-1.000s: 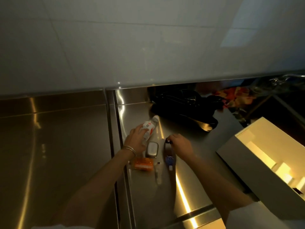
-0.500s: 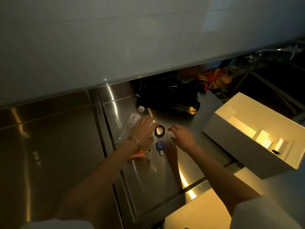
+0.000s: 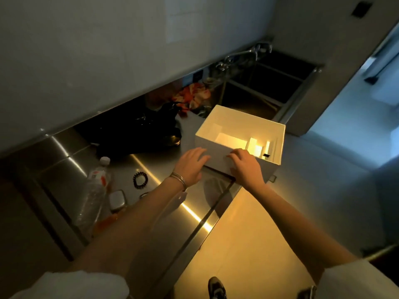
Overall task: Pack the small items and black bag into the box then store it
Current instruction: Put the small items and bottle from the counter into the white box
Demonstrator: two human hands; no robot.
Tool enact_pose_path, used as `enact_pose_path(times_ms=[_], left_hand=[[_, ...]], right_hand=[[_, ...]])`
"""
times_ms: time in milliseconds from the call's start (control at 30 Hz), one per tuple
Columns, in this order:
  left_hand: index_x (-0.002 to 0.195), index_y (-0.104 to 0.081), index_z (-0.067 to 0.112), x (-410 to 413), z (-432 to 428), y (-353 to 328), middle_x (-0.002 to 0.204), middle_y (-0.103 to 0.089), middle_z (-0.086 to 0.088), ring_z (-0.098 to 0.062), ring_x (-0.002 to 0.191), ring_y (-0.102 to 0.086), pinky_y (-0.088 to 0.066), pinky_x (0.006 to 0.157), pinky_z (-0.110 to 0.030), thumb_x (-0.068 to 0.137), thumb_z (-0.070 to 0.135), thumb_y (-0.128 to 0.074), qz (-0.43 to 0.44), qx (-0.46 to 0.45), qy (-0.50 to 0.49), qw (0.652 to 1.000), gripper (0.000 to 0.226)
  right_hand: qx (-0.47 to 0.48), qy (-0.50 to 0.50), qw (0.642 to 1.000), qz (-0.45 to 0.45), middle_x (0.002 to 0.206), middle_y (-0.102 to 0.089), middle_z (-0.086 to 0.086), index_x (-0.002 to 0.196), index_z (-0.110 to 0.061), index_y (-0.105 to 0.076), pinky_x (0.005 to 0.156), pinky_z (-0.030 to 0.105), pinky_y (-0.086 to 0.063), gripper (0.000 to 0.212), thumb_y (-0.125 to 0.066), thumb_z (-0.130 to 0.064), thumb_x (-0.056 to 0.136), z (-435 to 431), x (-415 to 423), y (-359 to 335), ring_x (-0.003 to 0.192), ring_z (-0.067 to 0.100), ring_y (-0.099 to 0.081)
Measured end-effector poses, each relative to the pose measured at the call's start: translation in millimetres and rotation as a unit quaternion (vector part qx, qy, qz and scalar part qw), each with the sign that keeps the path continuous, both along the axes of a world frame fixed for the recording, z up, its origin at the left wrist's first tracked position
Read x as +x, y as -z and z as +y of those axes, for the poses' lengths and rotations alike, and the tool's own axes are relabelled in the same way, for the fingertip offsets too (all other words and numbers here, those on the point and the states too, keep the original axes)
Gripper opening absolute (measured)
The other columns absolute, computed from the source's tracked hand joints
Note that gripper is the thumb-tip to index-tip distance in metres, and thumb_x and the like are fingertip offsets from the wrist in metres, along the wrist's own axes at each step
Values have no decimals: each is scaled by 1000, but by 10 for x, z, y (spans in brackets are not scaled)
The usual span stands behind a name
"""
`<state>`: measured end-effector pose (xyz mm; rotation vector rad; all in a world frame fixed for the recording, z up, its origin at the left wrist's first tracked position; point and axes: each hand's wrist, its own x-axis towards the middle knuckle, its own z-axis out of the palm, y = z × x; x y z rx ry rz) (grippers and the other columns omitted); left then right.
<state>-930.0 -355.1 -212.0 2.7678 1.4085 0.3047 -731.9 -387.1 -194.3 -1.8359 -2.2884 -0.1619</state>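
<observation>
An open white box [image 3: 278, 139] sits at the right end of the steel counter [image 3: 151, 212], with a few pale pieces inside. My left hand [image 3: 191, 164] lies flat against its near wall, fingers spread. My right hand [image 3: 245, 166] rests on the same wall, fingertips at the rim. The black bag [image 3: 138, 132] lies crumpled against the back wall, left of the box. A black coil hair tie [image 3: 140, 179], a small silver case [image 3: 117, 199], an orange item [image 3: 105, 222] and a clear water bottle [image 3: 92, 190] lie on the counter left of my arms.
A steel sink [image 3: 269, 87] with a tap [image 3: 244, 53] lies behind the box. An orange patterned cloth [image 3: 192, 94] sits near the sink corner. The counter's front edge runs diagonally under my arms, with yellow-lit floor [image 3: 248, 244] and my shoes below.
Both hands left the small items and moved right to the white box. The view swung right and down, bringing the sink and floor into sight.
</observation>
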Motion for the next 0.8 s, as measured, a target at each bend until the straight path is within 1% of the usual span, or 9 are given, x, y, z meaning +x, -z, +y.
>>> enact_pose_path(times_ms=[67,167,267,333,400,500,600,733,800], left_hand=[[139,-34,15,179,77,-29,148,-29,-10,-24,137,-25,-20,111,-34,83,17,-61,2,10,-1,1000,63],[141,-30,17,469,215,-73,147,-29,-8,-23,135,-27,-22,110,-32,83,18,-62,-4,21,-13,1000,66],[141,-28,16,701,317,-80,148,-29,-8,-23,136,-26,-21,111,-31,85,18,-62,13,15,-15,1000,66],[140,-31,15,801,364,-63,143,-36,-8,-24,132,-31,-23,109,-31,86,17,-61,26,13,-22,999,62],[134,-38,14,869,381,-54,132,-46,-9,-25,121,-41,-29,102,-30,88,16,-57,45,13,-37,998,51],[125,-44,13,907,437,-61,122,-51,-10,-25,109,-46,-37,86,-28,92,11,-48,61,20,-57,996,33],[119,-48,10,913,504,-164,117,-53,-11,-26,106,-46,-35,71,-29,93,7,-44,64,31,-55,996,27],[112,-54,5,844,461,-287,113,-55,-15,-31,106,-47,-38,67,-33,87,1,-50,27,42,-82,995,25],[100,-60,4,756,380,-324,99,-60,-16,-32,92,-55,-43,60,-34,74,-2,-67,7,60,-90,994,27]], right_hand=[[-9,37,999,2,123,-56,17,121,-7,-54,81,40,-52,52,-75,-16,74,35,142,-29,107,32,-55],[-69,69,995,18,133,-49,12,130,-14,-45,87,39,-51,55,-68,-21,81,126,398,-41,115,28,-50],[-119,80,989,26,131,-52,9,133,-16,-42,87,40,-53,49,-60,-20,87,177,589,-28,115,27,-52],[-134,71,988,16,122,-60,8,126,-17,-47,84,40,-54,37,-54,-22,90,216,675,-14,109,25,-57],[-136,56,989,-4,113,-65,7,119,-17,-52,79,38,-55,28,-50,-23,92,255,718,-16,101,25,-61],[-121,37,992,-15,106,-67,7,113,-16,-53,77,39,-56,21,-50,-22,92,274,753,40,94,26,-64],[-107,25,994,0,107,-67,6,115,-16,-53,79,37,-55,23,-53,-20,92,282,788,50,95,24,-64],[-96,-5,995,14,113,-65,4,120,-19,-52,83,37,-53,31,-56,-22,89,397,784,-50,101,24,-62],[-89,-31,995,21,113,-66,4,121,-19,-53,83,38,-54,32,-57,-22,89,447,724,-76,102,25,-62]])
